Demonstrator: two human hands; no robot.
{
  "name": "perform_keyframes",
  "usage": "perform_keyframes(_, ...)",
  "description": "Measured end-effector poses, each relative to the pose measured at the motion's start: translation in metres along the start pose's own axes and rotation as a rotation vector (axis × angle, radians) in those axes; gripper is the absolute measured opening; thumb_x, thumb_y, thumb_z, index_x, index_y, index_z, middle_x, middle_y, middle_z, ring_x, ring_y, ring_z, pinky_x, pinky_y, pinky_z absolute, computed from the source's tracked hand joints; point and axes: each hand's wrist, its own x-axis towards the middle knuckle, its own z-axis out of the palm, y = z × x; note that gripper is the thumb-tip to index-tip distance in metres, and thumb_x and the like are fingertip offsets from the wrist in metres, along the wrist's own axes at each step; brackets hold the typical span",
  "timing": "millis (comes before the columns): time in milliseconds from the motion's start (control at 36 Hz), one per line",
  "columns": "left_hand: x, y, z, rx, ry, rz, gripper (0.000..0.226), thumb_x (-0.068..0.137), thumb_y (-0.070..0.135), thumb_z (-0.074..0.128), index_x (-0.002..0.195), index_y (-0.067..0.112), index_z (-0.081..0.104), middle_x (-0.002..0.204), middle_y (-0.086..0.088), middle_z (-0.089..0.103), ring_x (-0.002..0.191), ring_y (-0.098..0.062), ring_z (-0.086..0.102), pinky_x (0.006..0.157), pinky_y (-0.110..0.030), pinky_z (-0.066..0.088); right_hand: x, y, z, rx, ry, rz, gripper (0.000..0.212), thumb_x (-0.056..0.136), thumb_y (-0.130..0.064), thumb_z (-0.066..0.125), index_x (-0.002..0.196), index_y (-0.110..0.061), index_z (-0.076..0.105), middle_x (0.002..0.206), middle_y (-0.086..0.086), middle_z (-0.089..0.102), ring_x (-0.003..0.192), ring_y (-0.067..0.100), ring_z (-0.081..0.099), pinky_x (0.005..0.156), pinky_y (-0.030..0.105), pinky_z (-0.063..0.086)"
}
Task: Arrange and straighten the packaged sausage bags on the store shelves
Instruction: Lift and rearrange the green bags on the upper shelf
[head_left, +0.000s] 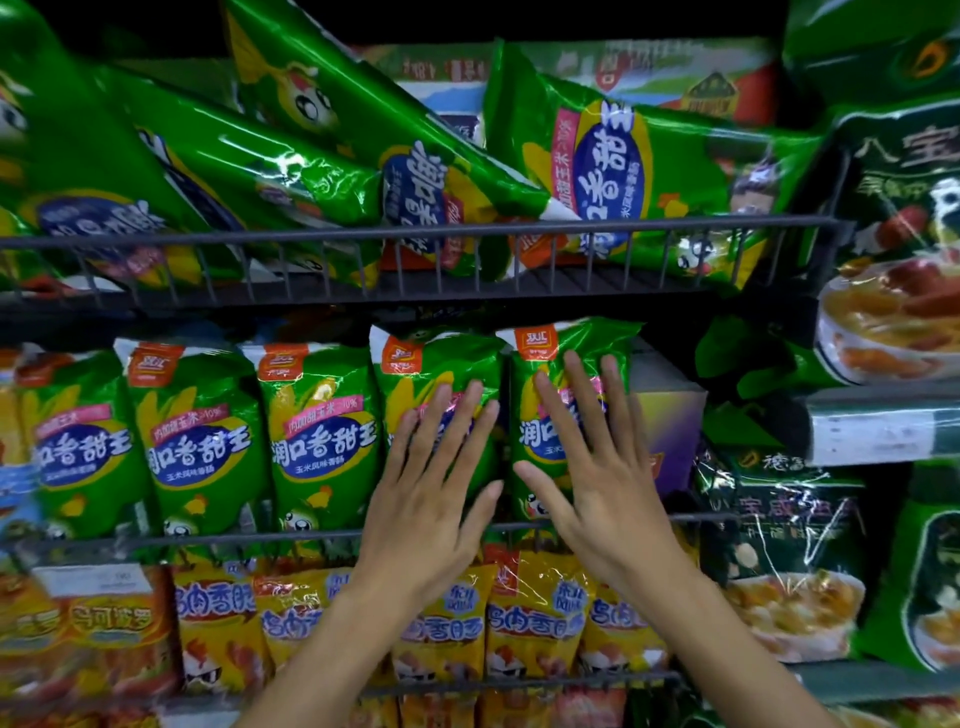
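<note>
From the head camera, both hands are up against the middle shelf (332, 535), fingers straight and spread, pinching nothing. The left hand (434, 499) lies flat over the fourth green bag (436, 364) of the upright row; the right hand (592, 483) lies flat over the fifth green bag (566, 343), the last one at the right end. Whether the palms actually press the film or only hover just in front of it cannot be told from this angle, though the fingertips seem to touch. Those two bags stand a little higher than the three green bags (202, 441) to their left, which sit even and face forward behind the wire rail.

On the top shelf (415, 228) several more green bags (322, 135) lie tilted and overlapping, leaning across one another against the rail, so that tier looks undone. Below, a row of yellow bags (535, 618) stands fairly straight.

The risks, as I judge them: a flat push with open palms on slick film could slide the two bags back and tip them over behind the rail instead of squaring them. The fifth bag has only a purple box (670, 431) beside it, so uneven pressure from the right hand could skew it into that corner. Reaching up afterward, an arm could brush the leaning top bags and bring one over the rail.
</note>
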Motion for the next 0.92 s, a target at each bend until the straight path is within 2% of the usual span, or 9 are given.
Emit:
perform_keyframes(139, 0.008, 0.002, 0.002, -0.005, 0.000, -0.019, 0.072, 0.108, 0.050, 0.035, 0.167, 0.018, 0.009, 0.175, -0.004, 0.001, 0.161, -0.027, 0.000, 0.130, -0.044, -0.004, 0.001, -0.002, -0.002, 0.024, -0.025, 0.015, 0.076, 0.104, -0.061, 0.038, 0.165, -0.027, 0.007, 0.173, -0.001, -0.005, 0.159, 0.029, -0.009, 0.128, 0.054, 0.006)
perform_keyframes(250, 0.000, 0.004, 0.000, -0.051, -0.013, 0.061, 0.071, 0.107, 0.051, 0.040, 0.167, 0.022, 0.015, 0.175, -0.006, 0.004, 0.161, -0.032, 0.000, 0.129, -0.047, -0.007, -0.018, 0.001, -0.002, 0.070, -0.043, -0.006, 0.078, 0.103, -0.062, 0.041, 0.165, -0.027, 0.008, 0.173, 0.001, -0.003, 0.159, 0.030, -0.006, 0.127, 0.056, 0.013)
perform_keyframes(444, -0.012, 0.000, -0.014, -0.090, -0.023, 0.082, 0.070, 0.106, 0.043, 0.048, 0.166, 0.020, 0.020, 0.175, -0.002, 0.009, 0.161, -0.030, 0.004, 0.130, -0.046, -0.002, -0.021, 0.005, -0.004, 0.122, -0.054, -0.029, 0.080, 0.102, -0.059, 0.046, 0.165, -0.027, 0.009, 0.173, 0.001, -0.002, 0.159, 0.031, -0.006, 0.123, 0.058, 0.015)
perform_keyframes(611, -0.021, 0.003, -0.019, -0.121, 0.001, 0.061, 0.066, 0.106, 0.042, 0.049, 0.164, 0.022, 0.025, 0.174, -0.002, 0.013, 0.161, -0.031, 0.008, 0.130, -0.049, 0.006, -0.029, 0.011, -0.007, 0.168, -0.003, -0.041, 0.073, 0.103, -0.051, 0.049, 0.164, -0.028, 0.016, 0.173, -0.002, 0.005, 0.160, 0.028, 0.000, 0.126, 0.052, 0.001)
perform_keyframes(694, -0.023, 0.004, -0.020, -0.120, 0.021, 0.021, 0.064, 0.106, 0.043, 0.046, 0.164, 0.022, 0.028, 0.174, -0.002, 0.014, 0.161, -0.033, 0.008, 0.130, -0.049, 0.006, -0.036, 0.012, -0.008, 0.209, 0.022, -0.042, 0.072, 0.103, -0.047, 0.052, 0.164, -0.027, 0.020, 0.173, -0.003, 0.010, 0.160, 0.026, 0.004, 0.126, 0.050, 0.004)
perform_keyframes(806, -0.025, 0.005, -0.020, -0.045, -0.024, 0.023, 0.065, 0.107, 0.046, 0.043, 0.165, 0.023, 0.023, 0.174, -0.002, 0.011, 0.161, -0.033, 0.005, 0.130, -0.047, 0.001, -0.042, 0.014, -0.009, 0.199, 0.019, -0.065, 0.072, 0.102, -0.045, 0.054, 0.163, -0.025, 0.022, 0.172, -0.002, 0.011, 0.160, 0.026, 0.007, 0.128, 0.044, 0.007)
perform_keyframes(917, -0.028, 0.004, -0.024, -0.043, -0.050, 0.017, 0.066, 0.106, 0.043, 0.048, 0.165, 0.025, 0.024, 0.174, 0.000, 0.011, 0.161, -0.032, 0.005, 0.130, -0.046, 0.002, -0.043, 0.017, -0.014, 0.219, 0.030, -0.072, 0.062, 0.101, -0.039, 0.057, 0.158, -0.023, 0.038, 0.170, -0.004, 0.019, 0.159, 0.023, 0.014, 0.129, 0.040, 0.013)
